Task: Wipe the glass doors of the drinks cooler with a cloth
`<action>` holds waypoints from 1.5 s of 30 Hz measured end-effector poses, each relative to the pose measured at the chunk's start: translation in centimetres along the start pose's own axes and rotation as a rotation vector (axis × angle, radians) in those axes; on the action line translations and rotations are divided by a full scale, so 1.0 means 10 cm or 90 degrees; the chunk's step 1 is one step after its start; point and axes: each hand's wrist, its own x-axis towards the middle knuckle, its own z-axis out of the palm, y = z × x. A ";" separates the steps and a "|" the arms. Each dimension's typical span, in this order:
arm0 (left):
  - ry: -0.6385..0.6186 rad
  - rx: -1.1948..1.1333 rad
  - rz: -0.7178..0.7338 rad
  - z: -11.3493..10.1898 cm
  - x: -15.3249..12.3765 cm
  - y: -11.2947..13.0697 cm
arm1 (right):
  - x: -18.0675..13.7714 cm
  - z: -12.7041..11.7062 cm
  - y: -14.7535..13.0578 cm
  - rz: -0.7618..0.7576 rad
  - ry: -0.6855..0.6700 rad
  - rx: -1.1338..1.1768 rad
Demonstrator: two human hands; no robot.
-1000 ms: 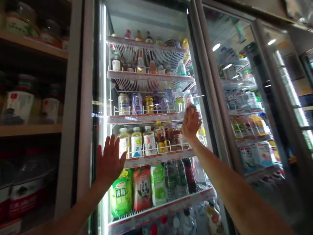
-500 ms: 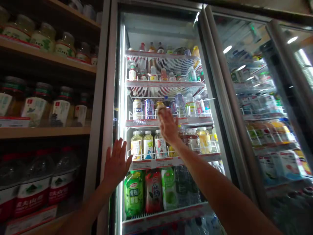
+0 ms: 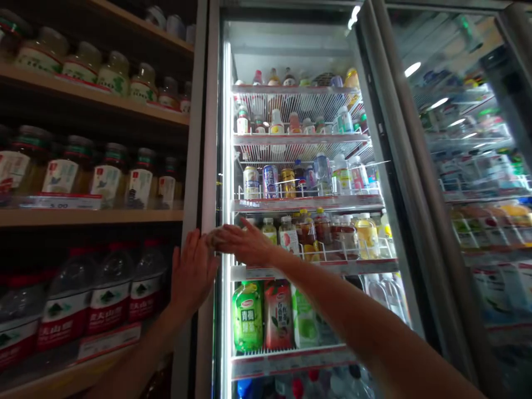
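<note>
My left hand (image 3: 193,271) lies flat with its fingers up, against the left frame (image 3: 206,138) of a lit drinks fridge. Across the glass door (image 3: 291,47) reaches my right arm, and my right hand (image 3: 245,243) is at the door's left edge, close beside the left fingertips. Under its fingertips shows a small grey-brown cloth-like pad (image 3: 215,238), mostly covered and blurred. Behind the glass, juice bottles (image 3: 287,235) are partly hidden by the right hand. Below them stand a green drink bottle (image 3: 248,318) and a red one (image 3: 278,316).
Wooden shelves (image 3: 124,217) on the left hold rows of jars and bottles, with large red-labelled water bottles (image 3: 108,296) lowest. Metal door frames (image 3: 399,149) and further glass fridge doors stand on the right. Cans (image 3: 270,182) and small bottles line the upper fridge racks.
My right hand has swept left and down from the middle of the glass to its left edge, beside my left hand. The left hand stays by the frame; the view has shifted left.
</note>
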 end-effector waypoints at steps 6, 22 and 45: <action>0.009 0.002 0.020 -0.02 0.01 -0.02 | 0.06 -0.15 0.24 0.341 0.091 -0.020; 0.014 -0.072 0.069 0.25 0.60 0.44 | -0.92 -0.38 1.02 0.270 0.045 -0.117; -0.007 -0.108 0.075 0.60 0.86 0.95 | -2.19 -0.46 1.29 0.674 0.183 -0.179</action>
